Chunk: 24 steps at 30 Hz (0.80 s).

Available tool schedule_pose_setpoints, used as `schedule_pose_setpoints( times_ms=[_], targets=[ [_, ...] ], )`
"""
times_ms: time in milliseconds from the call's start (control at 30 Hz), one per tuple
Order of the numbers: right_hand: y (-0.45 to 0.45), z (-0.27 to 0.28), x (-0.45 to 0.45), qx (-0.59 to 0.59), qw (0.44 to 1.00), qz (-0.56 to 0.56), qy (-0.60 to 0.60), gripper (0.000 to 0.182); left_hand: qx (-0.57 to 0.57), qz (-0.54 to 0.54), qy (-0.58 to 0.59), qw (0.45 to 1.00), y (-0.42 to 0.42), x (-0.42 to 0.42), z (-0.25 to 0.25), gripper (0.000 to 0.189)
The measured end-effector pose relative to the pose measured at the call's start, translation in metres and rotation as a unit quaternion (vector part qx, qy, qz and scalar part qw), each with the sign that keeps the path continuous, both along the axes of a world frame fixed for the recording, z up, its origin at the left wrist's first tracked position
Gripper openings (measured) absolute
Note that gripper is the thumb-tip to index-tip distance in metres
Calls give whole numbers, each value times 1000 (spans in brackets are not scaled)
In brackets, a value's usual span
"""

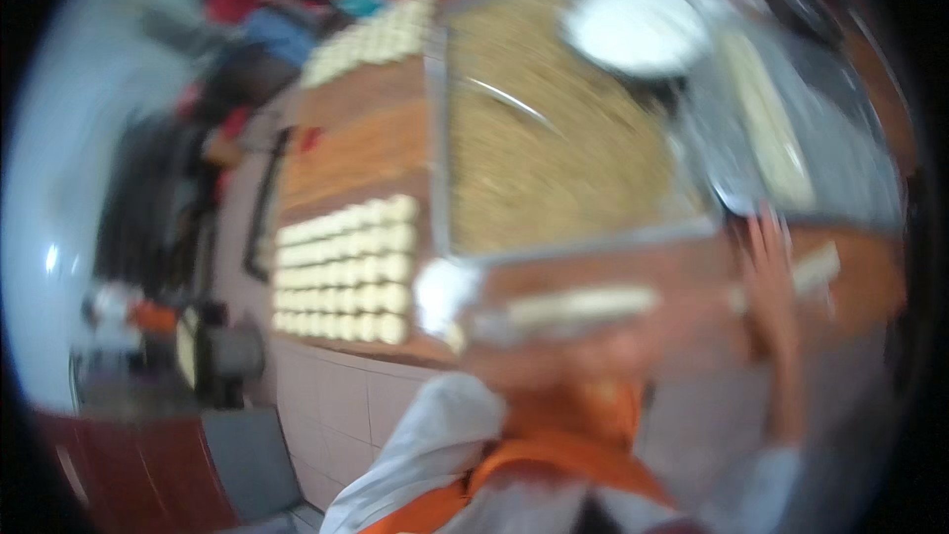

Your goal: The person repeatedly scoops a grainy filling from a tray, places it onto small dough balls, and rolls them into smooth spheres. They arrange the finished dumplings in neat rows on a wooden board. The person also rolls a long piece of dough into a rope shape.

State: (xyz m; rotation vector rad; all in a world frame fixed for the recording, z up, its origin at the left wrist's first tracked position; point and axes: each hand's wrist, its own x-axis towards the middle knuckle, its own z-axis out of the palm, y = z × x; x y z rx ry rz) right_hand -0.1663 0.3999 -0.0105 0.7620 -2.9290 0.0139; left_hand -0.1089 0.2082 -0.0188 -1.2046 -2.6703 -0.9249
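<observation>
The view is strongly blurred. My left hand [667, 330] is a smear over the wooden work surface, just right of a pale dough roll [586, 304]; its fingers cannot be made out. Further right, my right hand [769, 267] reaches with outstretched fingers towards the corner of a metal tray, across the line of a short dough piece [815, 268]. Whether it touches the dough is unclear. A small mound of white powder [445, 293] lies left of the roll, with a small dough piece [456, 339] beside it.
A large metal-rimmed tray [439, 141] holds a tan crumbly filling. Rows of small dough pieces [345, 267] stand left, and more [378, 37] at the back. A bowl of white powder [637, 26] stands near a grey tray [852, 126] bearing a long dough strip [767, 122].
</observation>
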Motion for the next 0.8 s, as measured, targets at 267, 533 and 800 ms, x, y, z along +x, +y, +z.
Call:
schedule_pose_setpoints(
  times_ms=[267,533,800],
  targets=[
    [29,16,64,89,989,-117,-22,47,-66,-119,-94,986,-21,22,47,86],
    [71,-38,-80,-26,964,-119,236,51,4,52,-120,991,-7,-28,5,81],
    [114,-28,65,17,997,-46,58,34,-84,-15,13,996,-27,59,10,83]
  ],
)
